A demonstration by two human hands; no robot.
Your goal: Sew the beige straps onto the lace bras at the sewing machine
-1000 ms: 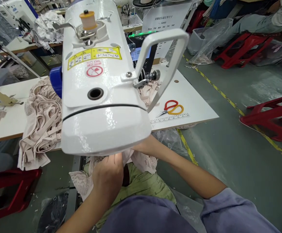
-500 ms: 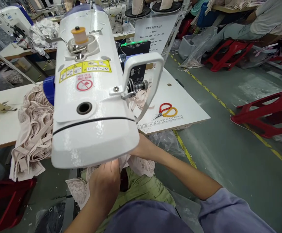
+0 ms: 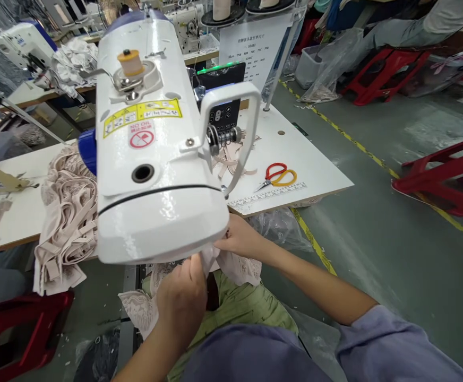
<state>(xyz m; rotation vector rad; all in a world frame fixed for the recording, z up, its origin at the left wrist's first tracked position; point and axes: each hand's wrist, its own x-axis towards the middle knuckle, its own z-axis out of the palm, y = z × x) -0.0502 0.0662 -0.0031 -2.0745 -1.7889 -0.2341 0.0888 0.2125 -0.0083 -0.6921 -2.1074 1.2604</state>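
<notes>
A white sewing machine head [image 3: 162, 220] fills the middle of the view and hides its needle area. Just below its front edge, my left hand [image 3: 183, 294] is closed on a pale pink lace garment [image 3: 239, 268]. My right hand [image 3: 241, 239] grips the same cloth from the right, its fingertips partly covered by the machine. Between the hands the cloth is drawn up toward the machine's underside. One lace end hangs left of my left wrist, and another part drapes over my lap below my right hand.
Red-and-yellow-handled scissors [image 3: 277, 176] lie by a printed ruler strip [image 3: 269, 196] on the white table [image 3: 315, 159]. Beige straps [image 3: 229, 159] rest behind the machine's lever guard. A heap of lace pieces [image 3: 70, 212] hangs over the left table edge. Red stools [image 3: 446, 175] stand on the floor.
The view has shifted slightly, so the scene sits a little farther right. Both hands keep hold of the lace garment, and more of my right hand's fingers show beside the machine.
</notes>
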